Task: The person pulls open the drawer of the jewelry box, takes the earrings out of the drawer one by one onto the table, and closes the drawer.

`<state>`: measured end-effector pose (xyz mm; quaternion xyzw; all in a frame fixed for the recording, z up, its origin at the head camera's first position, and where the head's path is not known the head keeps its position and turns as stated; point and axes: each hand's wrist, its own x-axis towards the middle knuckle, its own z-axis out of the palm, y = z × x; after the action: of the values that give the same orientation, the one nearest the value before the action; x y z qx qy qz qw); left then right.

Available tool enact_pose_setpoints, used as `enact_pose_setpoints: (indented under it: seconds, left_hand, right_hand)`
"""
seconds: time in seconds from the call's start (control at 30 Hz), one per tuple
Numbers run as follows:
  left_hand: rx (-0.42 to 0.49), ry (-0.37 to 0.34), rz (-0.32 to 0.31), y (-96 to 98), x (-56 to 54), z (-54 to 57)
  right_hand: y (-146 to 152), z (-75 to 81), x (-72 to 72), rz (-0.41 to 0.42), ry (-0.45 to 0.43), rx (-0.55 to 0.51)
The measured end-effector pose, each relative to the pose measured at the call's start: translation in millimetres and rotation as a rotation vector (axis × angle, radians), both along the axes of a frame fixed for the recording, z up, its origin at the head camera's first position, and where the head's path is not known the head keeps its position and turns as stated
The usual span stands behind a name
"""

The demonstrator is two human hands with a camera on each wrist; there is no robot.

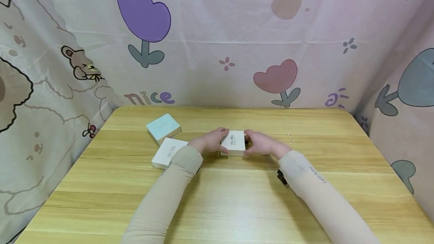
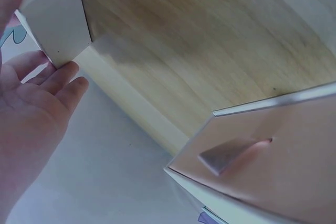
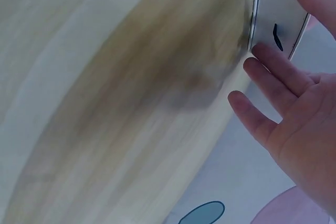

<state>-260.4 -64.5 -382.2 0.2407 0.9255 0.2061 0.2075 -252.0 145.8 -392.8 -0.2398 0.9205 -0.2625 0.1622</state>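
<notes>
A small white box (image 1: 233,141) with dark printed lettering lies at the middle of the table, between both hands. My left hand (image 1: 213,141) grips its left end, thumb on the near side and fingers on the far side. At the opposite end, my right hand (image 1: 262,143) holds the box with thumb and fingertips at its edges. A dark ribbon tab (image 3: 277,38) sticks out of that end in the right wrist view. Beside my left forearm lies a second white box (image 1: 168,152), its left part showing and the rest behind the sleeve.
A light blue box (image 1: 164,126) lies behind the second white box, at the back left. Two tiny pale pieces (image 1: 293,140) are on the wooden table (image 1: 230,202) to the right of my right hand. A printed curtain (image 1: 210,18) hangs behind the table and along its sides.
</notes>
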Motion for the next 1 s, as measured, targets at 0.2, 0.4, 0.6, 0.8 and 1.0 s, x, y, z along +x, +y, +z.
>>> enact_pose_setpoints:
  seconds: [0.2,0.4,0.6,0.8,1.0]
  left_hand:
    - [-0.019,0.005,-0.001,-0.6,1.2,-0.8]
    - [-0.084,0.052,-0.043,1.2,4.5,0.3]
    - [-0.161,0.151,-0.048,11.2,4.6,-3.4]
    - [-0.248,0.269,-0.012,24.5,2.7,-8.7]
    - [-0.354,0.377,0.008,39.8,-0.5,-11.6]
  right_hand:
    - [-6,0.3,7.5,0.005,0.037,0.05]
    - [-8,1.2,11.2,0.011,0.106,0.134]
    - [-2,-1.1,6.6,-0.023,0.167,0.217]
    - [6,-2.1,-0.1,-0.056,0.197,0.252]
    - [12,-1.8,-2.9,-0.086,0.206,0.279]
